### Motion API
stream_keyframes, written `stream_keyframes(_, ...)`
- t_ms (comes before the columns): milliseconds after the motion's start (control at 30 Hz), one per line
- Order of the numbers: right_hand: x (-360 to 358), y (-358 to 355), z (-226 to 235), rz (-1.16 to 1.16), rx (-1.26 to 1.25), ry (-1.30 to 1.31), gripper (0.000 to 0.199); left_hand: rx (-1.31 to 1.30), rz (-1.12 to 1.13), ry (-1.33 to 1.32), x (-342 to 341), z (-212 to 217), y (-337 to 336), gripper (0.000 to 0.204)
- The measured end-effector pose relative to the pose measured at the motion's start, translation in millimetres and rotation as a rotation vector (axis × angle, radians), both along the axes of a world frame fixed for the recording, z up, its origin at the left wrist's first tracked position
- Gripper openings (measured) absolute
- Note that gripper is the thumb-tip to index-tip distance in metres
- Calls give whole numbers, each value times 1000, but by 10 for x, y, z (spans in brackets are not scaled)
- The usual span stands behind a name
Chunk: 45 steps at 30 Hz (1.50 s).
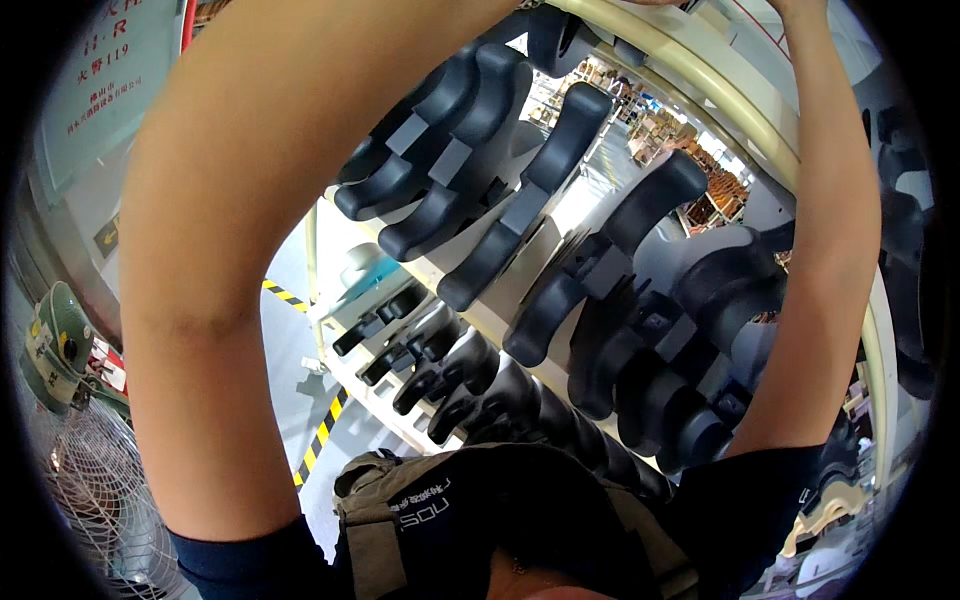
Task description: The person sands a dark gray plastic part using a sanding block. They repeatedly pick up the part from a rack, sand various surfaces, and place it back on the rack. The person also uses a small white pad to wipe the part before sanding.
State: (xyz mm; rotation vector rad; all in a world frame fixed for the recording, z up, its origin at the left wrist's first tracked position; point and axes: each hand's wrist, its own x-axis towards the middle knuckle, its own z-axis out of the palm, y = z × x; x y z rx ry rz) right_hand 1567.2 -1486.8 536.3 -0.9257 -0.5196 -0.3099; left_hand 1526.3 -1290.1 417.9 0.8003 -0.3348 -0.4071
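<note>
Both my bare arms reach up past the top edge, and my left and right hands lie beyond it. A sliver of skin shows at the top edge between them; whose fingers these are I cannot make out. Between my arms, black curved pads with grey square middles hang in a row on a rack. One long black pad (575,125) stands in the centre, with another black pad (660,200) to its right. A cream tube (700,70) of the rack bends past my right forearm. What my hands touch is hidden.
Lower down, a second row of black parts (430,375) sits on a white frame. At the left stand a wire-caged fan (100,480) and a green rounded object (62,325). Yellow-black tape (322,435) marks the floor; stocked shelves (715,205) stand far off.
</note>
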Motion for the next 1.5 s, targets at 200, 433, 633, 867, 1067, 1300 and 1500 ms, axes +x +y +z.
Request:
stream_keyframes(200, 266, -83, -160, -53, 207, 113, 102, 122, 183, -473, 25, -82, -30, 40)
stream_keyframes(433, 380, -212, -125, -234, 373, 405, 98, 623, 130, -635, 179, 284, -38, 64)
stream_keyframes(633, 339, -249, -112, -549, 292, 428, 68, 696, 63, -516, 378, 318, -74, 82)
stream_keyframes(867, -419, 78, -401, -427, 403, -157, 51, 40, 760, -765, -394, -1039, -283, 68)
stream_keyframes(1067, -1068, 415, -996, -203, 396, -199, 33, 103, 824, -572, -1618, -2678, -592, 49)
stream_keyframes(1300, -2334, 662, -3041, 253, -112, -628, 35, 857, 458, -49, -3273, -4962, -523, 52)
stream_keyframes(1500, -4319, 1356, -5025, 1663, -589, -801, 37, 1014, 308, 1017, -6147, -7951, -477, 74)
